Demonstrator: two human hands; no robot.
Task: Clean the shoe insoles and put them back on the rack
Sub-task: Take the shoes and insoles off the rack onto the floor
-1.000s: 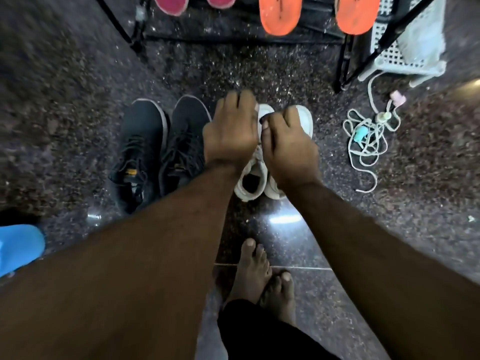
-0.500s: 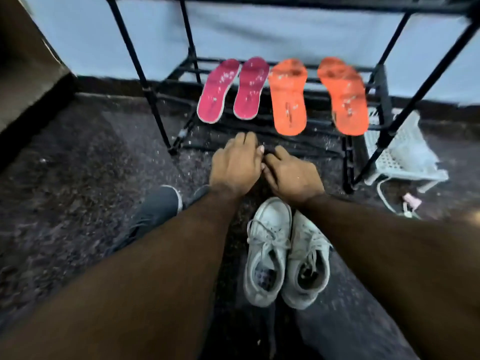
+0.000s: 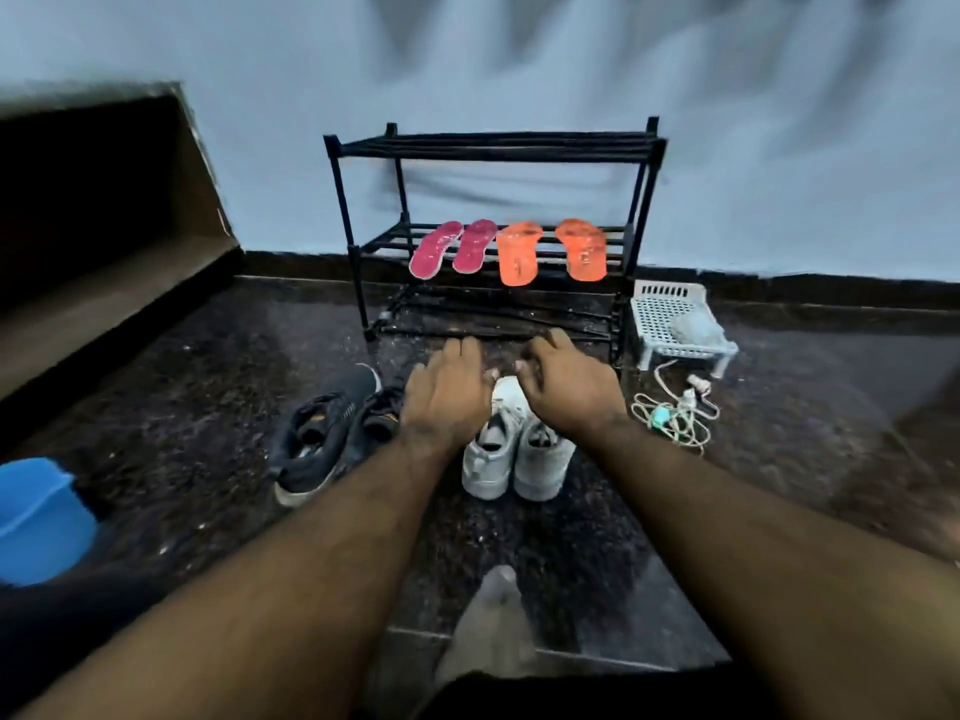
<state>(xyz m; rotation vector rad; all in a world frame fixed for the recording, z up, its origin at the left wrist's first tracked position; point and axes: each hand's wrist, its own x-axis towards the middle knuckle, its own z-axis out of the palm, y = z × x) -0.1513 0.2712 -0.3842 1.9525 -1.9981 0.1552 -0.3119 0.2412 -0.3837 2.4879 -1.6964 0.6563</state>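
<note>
Black rack [image 3: 358, 283] ahead, hands [image 3: 511, 392] open over white shoes [image 3: 511, 454], floor either side

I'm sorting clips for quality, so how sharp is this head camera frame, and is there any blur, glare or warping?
Head view: dim, soft overall; the wall is streaked with motion blur and the rack is slightly smeared; the pink insoles and orange insoles still read clearly; faint sheen on the floor; wide-angle bending at the edges; both hands, left and right, are soft.
</note>
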